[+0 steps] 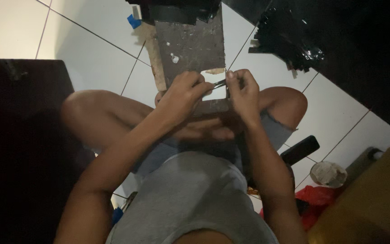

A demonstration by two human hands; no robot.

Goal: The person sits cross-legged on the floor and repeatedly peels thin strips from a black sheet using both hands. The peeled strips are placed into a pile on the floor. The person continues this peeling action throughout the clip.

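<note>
I sit cross-legged on a white tiled floor. My left hand and my right hand are raised together over a worn grey-brown board that lies in front of my knees. Both hands pinch a thin dark strip stretched between their fingertips. Under the strip lies a small white square piece on the board. Which part of the strip each hand grips is hard to tell in the dim light.
A pile of black strips sits at the board's far end, another black heap at the upper right. A dark low surface is on my left. A black phone-like slab, a round tape roll, red plastic and a yellow-brown box lie at my right.
</note>
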